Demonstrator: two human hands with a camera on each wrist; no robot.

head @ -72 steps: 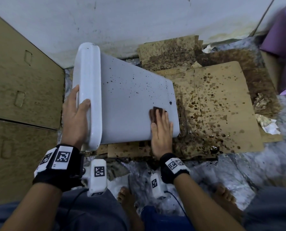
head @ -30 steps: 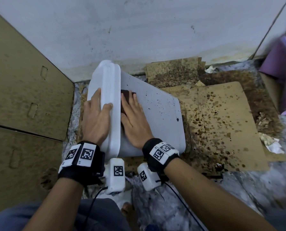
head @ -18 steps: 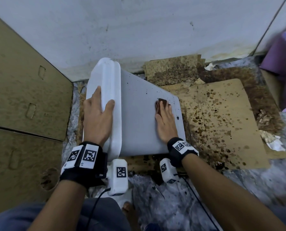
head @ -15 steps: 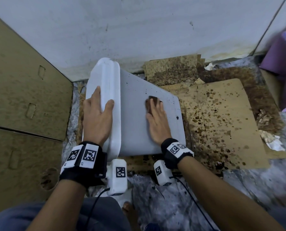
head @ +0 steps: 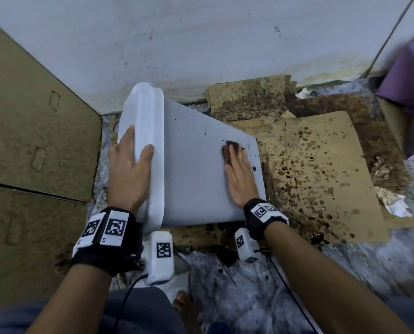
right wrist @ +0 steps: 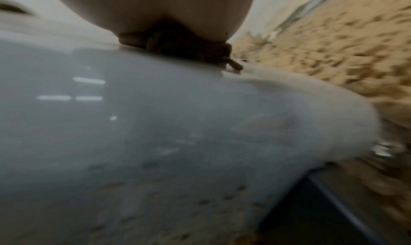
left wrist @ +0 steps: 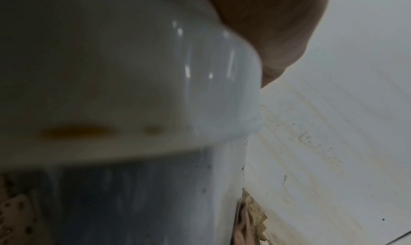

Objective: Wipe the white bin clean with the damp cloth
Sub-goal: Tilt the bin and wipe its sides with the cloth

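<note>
Stained cardboard (head: 321,169) under tipped white bin (head: 196,169), right hand (head: 239,179) flat on cloth (head: 230,150)

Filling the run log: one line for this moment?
left hand steadies white bin rim | right hand flat, pressing cloth near base | specks remain

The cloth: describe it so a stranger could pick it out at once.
Find the white bin lying on its side on the floor by the wall. On its upper face, near the base end, the right hand lies flat with straight fingers. The cloth is the small dark brown pad under those fingertips, the only dark patch on the white plastic besides tiny specks.
</note>
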